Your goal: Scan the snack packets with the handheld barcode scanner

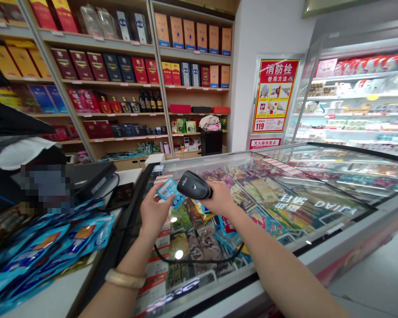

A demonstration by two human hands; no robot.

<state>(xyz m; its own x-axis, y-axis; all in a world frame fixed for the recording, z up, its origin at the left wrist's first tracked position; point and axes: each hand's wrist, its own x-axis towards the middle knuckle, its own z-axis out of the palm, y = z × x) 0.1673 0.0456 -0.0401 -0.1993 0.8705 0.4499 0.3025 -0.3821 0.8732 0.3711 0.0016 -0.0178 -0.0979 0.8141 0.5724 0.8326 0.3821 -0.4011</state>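
Between the thumb and fingers of my left hand is a small blue-and-white packet, tilted up over the freezer's glass. My right hand grips a black barcode scanner by its handle, which the fingers mostly hide. The scanner's head points left, close beside the packet; I cannot tell whether they touch. A black cable loops below my hands across the glass. Just under the right hand shows a yellow-and-blue wrapper; whether it lies beneath the glass I cannot tell.
A glass-topped chest freezer full of packaged goods stretches to the right. At left, blue packets are heaped on a white counter beside a dark phone-like slab. Boxed bottles fill the back shelves; a lit refrigerated display stands at right.
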